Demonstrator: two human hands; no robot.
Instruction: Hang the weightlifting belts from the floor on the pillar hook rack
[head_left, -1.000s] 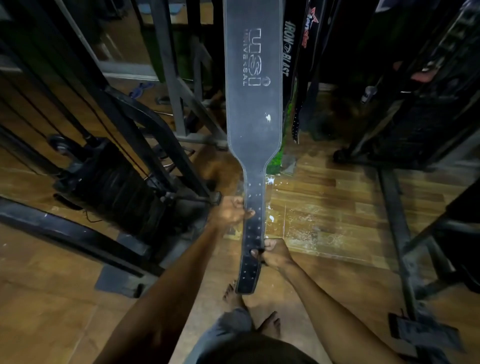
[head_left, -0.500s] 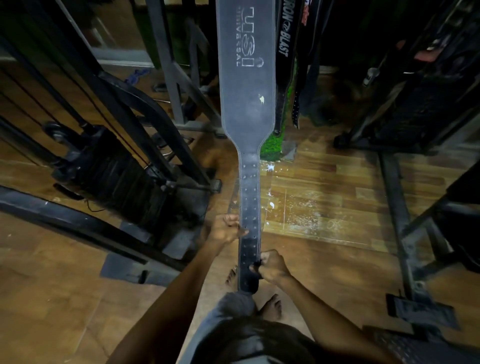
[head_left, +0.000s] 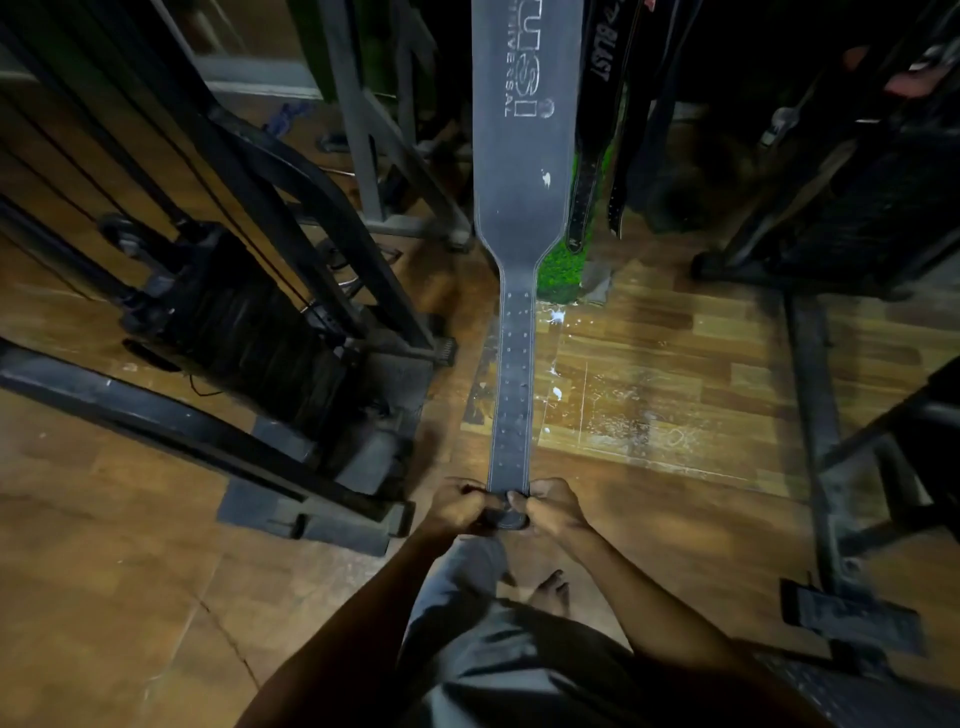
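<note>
Head view only. We see a dim gym room with a wood-plank floor (head_left: 649, 364), worn and shiny, with white splatter marks near the middle. Bottom left the floor changes to larger brown tiles or panels.

A long grey weightlifting belt (head_left: 519, 208) hangs straight down through the centre; its top end runs out of the frame, so we cannot tell what it hangs from. The wide part carries printed lettering and a white scuff. It narrows into a punched strap reaching down to the hands.

Our left hand (head_left: 457, 506) and right hand (head_left: 550, 506) meet at the strap's bottom tip. Both are curled closed, fingers pinching the tip from each side, and the tip looks folded or rolled between them. Both forearms come up from the bottom edge.

Just right of the grey belt, more dark belts (head_left: 597, 130) hang, one lettered "BLAST", with a green textured patch (head_left: 558, 270) low behind them.

Left: a black cable machine with a weight stack (head_left: 249, 338), slanted frame bars and cables. Behind it, a grey steel upright (head_left: 353, 130). Right: dark machine frames (head_left: 815, 415) with a floor rail and foot plates.

Bottom centre: grey shorts and a bare foot (head_left: 548, 592) on the floor.
</note>
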